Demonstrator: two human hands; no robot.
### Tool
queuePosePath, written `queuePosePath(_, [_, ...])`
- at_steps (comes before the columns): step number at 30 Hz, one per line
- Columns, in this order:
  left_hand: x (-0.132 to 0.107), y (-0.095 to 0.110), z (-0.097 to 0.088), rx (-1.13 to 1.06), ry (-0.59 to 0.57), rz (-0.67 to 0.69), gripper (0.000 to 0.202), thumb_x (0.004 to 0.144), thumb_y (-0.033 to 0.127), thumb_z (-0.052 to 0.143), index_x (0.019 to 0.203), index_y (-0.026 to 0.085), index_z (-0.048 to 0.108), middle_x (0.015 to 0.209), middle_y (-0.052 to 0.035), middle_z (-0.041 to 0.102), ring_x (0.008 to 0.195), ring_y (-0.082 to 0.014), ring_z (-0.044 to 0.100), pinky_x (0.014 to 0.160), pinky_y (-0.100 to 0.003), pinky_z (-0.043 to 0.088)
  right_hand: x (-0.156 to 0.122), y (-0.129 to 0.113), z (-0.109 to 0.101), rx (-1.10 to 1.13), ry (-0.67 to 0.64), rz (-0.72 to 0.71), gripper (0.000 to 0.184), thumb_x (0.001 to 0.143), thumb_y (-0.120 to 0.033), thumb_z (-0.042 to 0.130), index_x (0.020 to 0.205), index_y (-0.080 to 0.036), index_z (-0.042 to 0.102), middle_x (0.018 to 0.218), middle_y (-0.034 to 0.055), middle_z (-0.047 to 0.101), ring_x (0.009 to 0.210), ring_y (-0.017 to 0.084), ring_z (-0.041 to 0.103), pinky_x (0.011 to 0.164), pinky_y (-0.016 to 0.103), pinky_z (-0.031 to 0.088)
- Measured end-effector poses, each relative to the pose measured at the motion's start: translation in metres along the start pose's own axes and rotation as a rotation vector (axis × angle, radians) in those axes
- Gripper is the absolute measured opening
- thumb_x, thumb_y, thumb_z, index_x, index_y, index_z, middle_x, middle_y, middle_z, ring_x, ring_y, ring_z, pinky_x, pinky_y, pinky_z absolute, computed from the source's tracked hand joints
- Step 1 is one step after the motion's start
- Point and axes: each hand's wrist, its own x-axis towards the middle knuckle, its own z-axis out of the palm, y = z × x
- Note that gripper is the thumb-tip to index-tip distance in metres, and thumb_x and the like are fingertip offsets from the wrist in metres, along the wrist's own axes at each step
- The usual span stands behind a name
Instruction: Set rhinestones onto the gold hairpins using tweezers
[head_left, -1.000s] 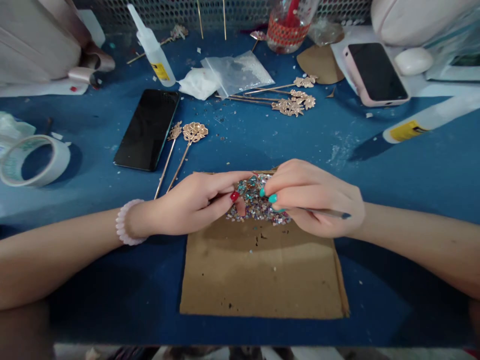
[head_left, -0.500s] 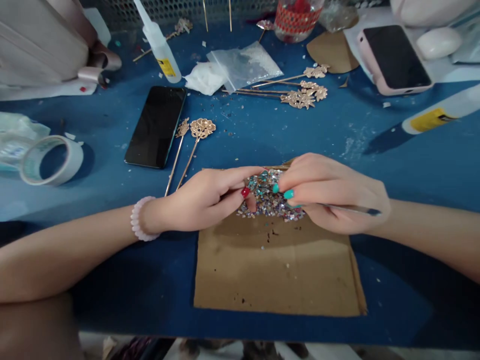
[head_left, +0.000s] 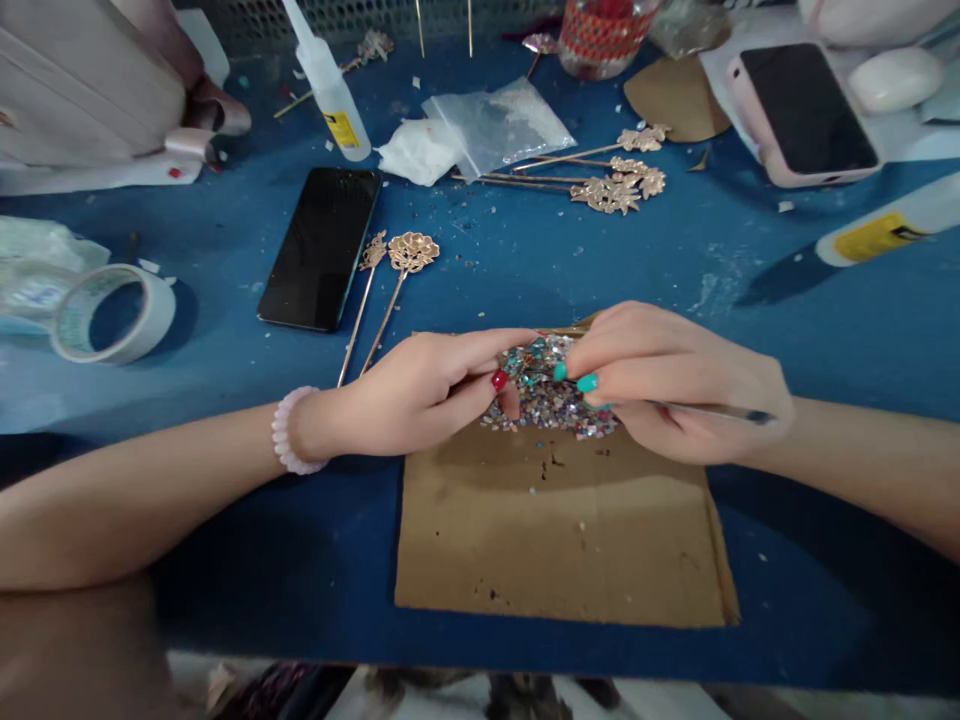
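Messy blue tabletop point(head_left: 187, 330), craft bits all over. Fingers point(head_left: 480, 347) of the left hand point(head_left: 409, 400) pinched nearly closed at the edge of a heap of tiny multicoloured glittery chips point(head_left: 544, 398); whatever's between them, too small to tell. Right hand point(head_left: 675, 385) curled tight round a thin dark-tipped stick point(head_left: 724, 411), teal-nailed fingertips point(head_left: 587, 382) down in the same heap. Heap sitting at the far end of a flat brown cardboard sheet point(head_left: 562, 530). Probably featherlight, hard, slick, quick to scatter, so best picked singly from above. Black phone point(head_left: 322, 245) and gold filigree hairpins point(head_left: 409, 252) further out.

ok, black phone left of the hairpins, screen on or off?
Off: the black phone lies face up, screen fully dark, nothing lit.
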Motion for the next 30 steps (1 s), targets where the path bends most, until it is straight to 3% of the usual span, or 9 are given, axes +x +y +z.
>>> queuePosePath(7, [-0.001,0.001,0.000,0.000,0.016,-0.002,0.054,0.089,0.002,0.040,0.142,0.014,0.039,0.088,0.0025,0.073,0.073,-0.0063,0.062,0.067,-0.016,0.044,-0.001,0.002,-0.001,0.028,-0.003,-0.017,0.012,0.091,-0.010,0.047,0.097,-0.019,0.053,0.093,0.0067,0.062,0.083,0.014,0.061,0.074,0.032,0.052])
queuePosePath(13, [-0.001,-0.001,0.001,-0.026,0.000,-0.007,0.052,0.090,0.004,0.040,0.142,0.012,0.039,0.088,0.0020,0.072,0.078,-0.0079,0.064,0.071,-0.018,0.046,0.004,0.003,-0.013,0.009,-0.157,-0.044,0.016,0.090,-0.006,0.047,0.100,-0.017,0.051,0.097,0.0091,0.062,0.088,0.014,0.061,0.076,0.034,0.053])
queuePosePath(20, [-0.001,-0.001,0.000,-0.032,0.008,0.008,0.056,0.090,0.003,0.040,0.144,0.016,0.037,0.088,0.0040,0.072,0.074,-0.0059,0.061,0.069,-0.017,0.045,0.005,0.003,-0.014,0.025,-0.178,-0.041,0.019,0.088,-0.003,0.047,0.101,-0.016,0.050,0.097,0.0106,0.061,0.088,0.015,0.060,0.075,0.035,0.054])
queuePosePath(30, [-0.002,-0.001,0.000,-0.059,-0.002,-0.004,0.055,0.092,0.005,0.040,0.145,0.018,0.035,0.088,0.0020,0.072,0.081,-0.0081,0.065,0.075,-0.018,0.048,0.005,0.001,-0.015,0.024,-0.162,-0.051,0.018,0.087,-0.002,0.048,0.100,-0.015,0.050,0.097,0.0093,0.062,0.089,0.015,0.060,0.078,0.035,0.053])
